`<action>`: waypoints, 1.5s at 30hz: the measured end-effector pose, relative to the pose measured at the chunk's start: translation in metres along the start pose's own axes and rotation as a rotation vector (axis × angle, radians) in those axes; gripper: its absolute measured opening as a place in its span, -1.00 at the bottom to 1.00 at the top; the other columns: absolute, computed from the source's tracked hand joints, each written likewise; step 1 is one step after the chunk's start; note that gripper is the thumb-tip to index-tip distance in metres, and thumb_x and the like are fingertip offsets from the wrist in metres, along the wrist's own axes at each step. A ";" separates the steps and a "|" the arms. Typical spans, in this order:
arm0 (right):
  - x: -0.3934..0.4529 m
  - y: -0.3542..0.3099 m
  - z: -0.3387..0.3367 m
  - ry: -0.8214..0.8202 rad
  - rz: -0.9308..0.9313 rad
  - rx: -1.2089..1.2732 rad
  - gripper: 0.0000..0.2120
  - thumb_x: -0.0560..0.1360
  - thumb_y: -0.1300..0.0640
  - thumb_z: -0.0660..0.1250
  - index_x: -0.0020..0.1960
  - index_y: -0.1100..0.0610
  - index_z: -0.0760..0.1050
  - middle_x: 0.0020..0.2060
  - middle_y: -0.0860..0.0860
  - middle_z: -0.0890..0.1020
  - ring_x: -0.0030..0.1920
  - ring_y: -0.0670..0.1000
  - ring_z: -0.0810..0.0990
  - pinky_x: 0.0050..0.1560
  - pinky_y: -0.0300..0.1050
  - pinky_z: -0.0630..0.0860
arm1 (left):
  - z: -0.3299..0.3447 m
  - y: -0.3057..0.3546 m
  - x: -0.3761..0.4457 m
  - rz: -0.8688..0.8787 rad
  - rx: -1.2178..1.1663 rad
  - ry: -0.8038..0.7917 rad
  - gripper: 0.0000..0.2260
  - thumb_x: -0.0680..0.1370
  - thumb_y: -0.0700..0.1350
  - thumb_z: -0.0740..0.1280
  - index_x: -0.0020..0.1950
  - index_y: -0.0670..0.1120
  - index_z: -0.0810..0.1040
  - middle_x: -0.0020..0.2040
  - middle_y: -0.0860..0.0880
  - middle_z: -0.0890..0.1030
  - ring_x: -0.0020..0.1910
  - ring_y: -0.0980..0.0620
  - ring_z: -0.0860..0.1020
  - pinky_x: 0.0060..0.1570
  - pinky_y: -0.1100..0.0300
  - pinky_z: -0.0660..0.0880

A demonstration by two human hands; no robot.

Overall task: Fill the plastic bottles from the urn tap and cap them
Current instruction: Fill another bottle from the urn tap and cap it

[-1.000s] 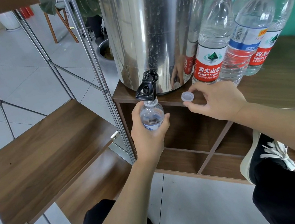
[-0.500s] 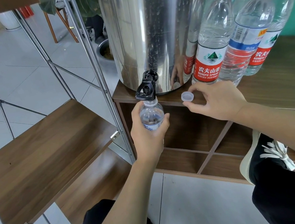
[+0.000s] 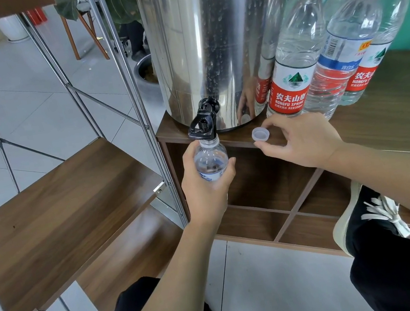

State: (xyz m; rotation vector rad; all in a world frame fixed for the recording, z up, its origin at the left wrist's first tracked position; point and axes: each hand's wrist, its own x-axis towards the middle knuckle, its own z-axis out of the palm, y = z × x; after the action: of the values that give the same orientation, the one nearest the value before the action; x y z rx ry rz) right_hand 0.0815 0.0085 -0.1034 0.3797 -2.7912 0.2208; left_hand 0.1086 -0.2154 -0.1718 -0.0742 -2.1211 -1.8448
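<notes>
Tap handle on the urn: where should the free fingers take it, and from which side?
Judging by its pose, take the black looped lever from the front. It juts out from the urn above the bottle that the left hand holds beneath it.

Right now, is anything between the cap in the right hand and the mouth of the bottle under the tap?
Yes. The black tap sits directly over the mouth of the bottle held by the left hand. The cap, pinched by the right hand, cannot go on until the bottle leaves the spout.
</notes>
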 end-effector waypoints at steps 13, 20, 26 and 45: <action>0.000 0.000 0.001 -0.014 0.008 0.027 -0.46 0.52 -0.40 0.17 0.23 -0.03 0.53 -0.37 -0.28 0.31 -0.23 -0.11 0.47 -0.31 -0.26 0.28 | 0.000 0.000 0.000 -0.002 -0.024 0.005 -0.36 0.46 -0.16 0.60 0.42 0.05 0.36 0.21 0.19 0.55 0.17 0.36 0.54 0.07 0.52 0.44; -0.001 -0.001 0.001 0.000 0.000 0.020 -0.46 0.52 -0.41 0.17 0.21 -0.02 0.53 -0.39 -0.26 0.32 -0.27 -0.11 0.48 -0.32 -0.23 0.30 | 0.000 0.000 0.000 -0.006 -0.035 -0.004 -0.36 0.47 -0.17 0.60 0.41 0.07 0.34 0.18 0.24 0.54 0.18 0.40 0.53 0.06 0.53 0.44; -0.001 -0.001 0.001 0.000 0.002 0.032 -0.48 0.52 -0.39 0.19 0.22 -0.02 0.53 -0.37 -0.30 0.30 -0.24 -0.13 0.46 -0.31 -0.26 0.29 | 0.001 0.000 0.000 -0.010 -0.028 -0.002 -0.36 0.47 -0.15 0.60 0.41 0.11 0.33 0.18 0.27 0.53 0.18 0.40 0.53 0.07 0.53 0.44; -0.001 0.000 -0.001 0.007 0.003 0.024 -0.49 0.53 -0.38 0.19 0.21 -0.02 0.54 -0.40 -0.28 0.31 -0.28 -0.14 0.44 -0.34 -0.29 0.24 | 0.001 0.000 0.000 -0.005 -0.011 0.007 -0.36 0.46 -0.17 0.60 0.39 0.10 0.33 0.15 0.28 0.53 0.14 0.45 0.52 0.04 0.57 0.41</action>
State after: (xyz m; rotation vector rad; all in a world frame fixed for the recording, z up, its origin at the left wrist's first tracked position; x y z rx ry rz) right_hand 0.0826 0.0087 -0.1026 0.3791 -2.7847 0.2567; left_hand 0.1089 -0.2145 -0.1722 -0.0651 -2.1083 -1.8573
